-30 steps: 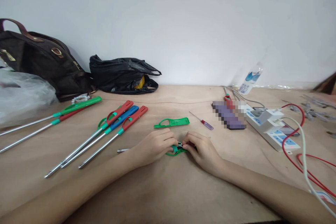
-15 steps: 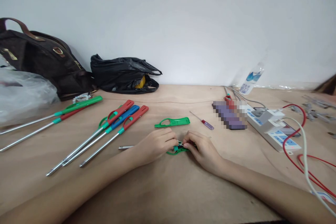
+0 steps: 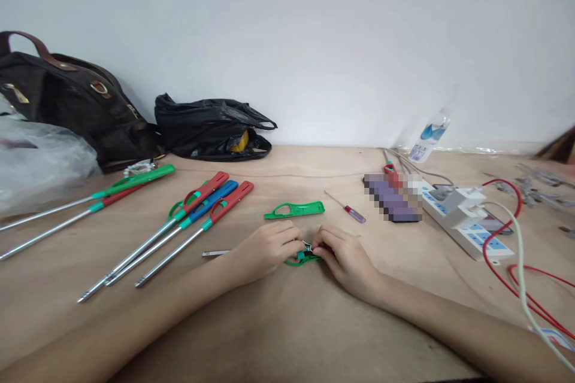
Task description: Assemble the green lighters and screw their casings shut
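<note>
Both my hands are closed over an opened green long-nosed lighter on the table. My left hand grips it near the trigger loop, and the metal tube pokes out left of my wrist. My right hand pinches at the handle side, its fingertips close to a pale wire; what exactly they hold is hidden. Behind my hands lies the loose green handle half. To its right is a small screwdriver with a purple and red handle.
Several long lighters with red, blue and green handles lie to the left. A black plastic bag and a dark backpack stand behind them. On the right are a purple phone, a power strip, red cables and a water bottle.
My hands stay in almost the same place, with only a slight shift of the right fingers at the lighter. Nothing else has visibly moved.
</note>
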Demonstrator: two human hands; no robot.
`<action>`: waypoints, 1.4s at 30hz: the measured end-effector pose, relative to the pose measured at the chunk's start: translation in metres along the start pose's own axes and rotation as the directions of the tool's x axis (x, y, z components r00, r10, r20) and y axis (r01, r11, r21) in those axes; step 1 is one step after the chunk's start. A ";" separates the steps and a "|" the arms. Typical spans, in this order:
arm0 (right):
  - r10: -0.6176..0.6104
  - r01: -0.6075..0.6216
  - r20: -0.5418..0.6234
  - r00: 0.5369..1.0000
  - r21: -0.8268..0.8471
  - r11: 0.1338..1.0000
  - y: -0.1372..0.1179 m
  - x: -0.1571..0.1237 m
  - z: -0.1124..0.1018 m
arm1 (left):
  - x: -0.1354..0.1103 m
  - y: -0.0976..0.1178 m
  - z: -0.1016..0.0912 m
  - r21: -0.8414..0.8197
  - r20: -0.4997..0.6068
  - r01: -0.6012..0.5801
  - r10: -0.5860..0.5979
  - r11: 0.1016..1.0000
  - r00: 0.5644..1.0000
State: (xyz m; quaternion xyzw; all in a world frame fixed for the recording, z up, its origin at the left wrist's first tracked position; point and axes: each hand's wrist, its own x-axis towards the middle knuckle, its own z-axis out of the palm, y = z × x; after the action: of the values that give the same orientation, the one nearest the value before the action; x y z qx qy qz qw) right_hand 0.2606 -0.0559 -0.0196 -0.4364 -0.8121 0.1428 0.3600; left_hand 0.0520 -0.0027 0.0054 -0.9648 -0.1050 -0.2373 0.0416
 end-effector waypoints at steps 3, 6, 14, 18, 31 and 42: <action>0.006 -0.006 -0.012 1.000 0.018 1.000 0.000 0.000 0.001 | -0.001 0.000 0.001 -0.004 -0.017 0.003 -0.003 1.000 1.000; 0.009 -0.009 -0.021 1.000 0.036 0.999 0.000 -0.001 0.002 | -0.002 0.001 0.003 -0.013 -0.039 0.008 -0.008 1.000 0.999; 0.062 -0.062 0.007 0.998 0.066 0.996 -0.001 0.000 0.001 | -0.004 0.002 0.006 -0.014 -0.033 0.030 -0.031 0.999 0.999; 0.063 -0.063 0.014 0.998 0.061 0.996 -0.001 0.000 0.000 | -0.004 0.001 0.006 -0.026 -0.030 0.039 -0.039 0.999 0.999; 0.037 -0.037 -0.007 0.999 0.046 0.998 0.000 -0.001 0.002 | -0.006 0.003 0.009 -0.002 -0.048 0.049 -0.049 0.999 0.998; 0.036 -0.038 0.140 0.989 0.015 0.999 0.002 0.005 -0.013 | -0.009 0.003 0.012 0.022 -0.065 0.048 -0.047 0.999 0.997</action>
State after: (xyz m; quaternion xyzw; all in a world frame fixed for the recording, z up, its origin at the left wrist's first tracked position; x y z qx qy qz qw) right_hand 0.2688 -0.0518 -0.0096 -0.4373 -0.8258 0.1867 0.3033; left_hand 0.0500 -0.0059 -0.0095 -0.9534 -0.1294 -0.2678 0.0508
